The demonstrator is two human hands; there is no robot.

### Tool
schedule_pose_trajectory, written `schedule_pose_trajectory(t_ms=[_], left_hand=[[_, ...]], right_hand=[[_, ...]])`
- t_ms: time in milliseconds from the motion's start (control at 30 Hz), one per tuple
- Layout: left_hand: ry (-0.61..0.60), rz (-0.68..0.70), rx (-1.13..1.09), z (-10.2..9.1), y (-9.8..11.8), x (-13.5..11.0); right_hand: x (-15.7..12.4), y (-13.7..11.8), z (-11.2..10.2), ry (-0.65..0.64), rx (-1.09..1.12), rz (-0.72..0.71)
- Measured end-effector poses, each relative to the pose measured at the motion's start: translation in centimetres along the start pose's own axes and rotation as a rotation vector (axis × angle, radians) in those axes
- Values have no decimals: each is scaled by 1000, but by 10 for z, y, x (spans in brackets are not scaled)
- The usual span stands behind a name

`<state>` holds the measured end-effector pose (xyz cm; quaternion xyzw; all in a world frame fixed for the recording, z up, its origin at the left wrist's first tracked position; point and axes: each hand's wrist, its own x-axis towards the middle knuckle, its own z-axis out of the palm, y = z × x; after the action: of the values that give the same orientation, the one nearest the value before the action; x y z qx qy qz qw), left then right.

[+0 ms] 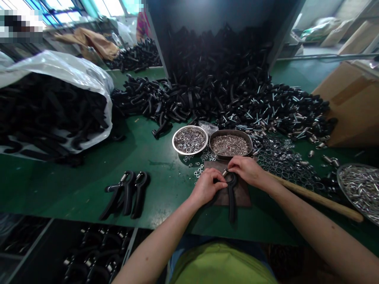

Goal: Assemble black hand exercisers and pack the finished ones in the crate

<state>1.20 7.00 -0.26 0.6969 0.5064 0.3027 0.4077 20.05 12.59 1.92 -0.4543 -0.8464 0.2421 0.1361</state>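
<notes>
A black hand-grip exerciser (pixel 231 197) with a metal spring lies on a small brown mat (pixel 241 193) on the green table. My left hand (pixel 207 186) is closed round its left handle near the spring. Fingers of my right hand (pixel 248 170) pinch the top of the grip at the spring end. Both forearms reach in from the bottom of the view.
Two round metal dishes of small metal parts (pixel 190 139) (pixel 230 144) stand just beyond the mat. Finished black grips (pixel 127 193) lie to the left. A big heap of black handles (pixel 225 86) fills the back. A wooden stick (pixel 319 199), another dish (pixel 359 189) and a cardboard box (pixel 352 102) are on the right.
</notes>
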Motion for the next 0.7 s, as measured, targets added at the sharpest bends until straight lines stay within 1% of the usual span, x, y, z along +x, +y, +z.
schedule_pose_trajectory(t_ms=[167,267,367,467,633,700], left_hand=[[-2,18,-14,1,-2,0],[-12,25,-8,0,-3,1],[-30,30,1,-1,-3,2],[-26,7,6,0,-2,4],[-21,-28,-25,1,-1,5],[-18,-39,-56,1,-2,5]], right_hand=[[1,-1,4,-37,-48,25],[4,-7,0,-77,-95,62],[9,-15,-6,-148,-163,110],[16,-19,-9,-201,-203,137],[18,-16,-12,-239,-155,119],[15,-13,-17,-201,-103,129]])
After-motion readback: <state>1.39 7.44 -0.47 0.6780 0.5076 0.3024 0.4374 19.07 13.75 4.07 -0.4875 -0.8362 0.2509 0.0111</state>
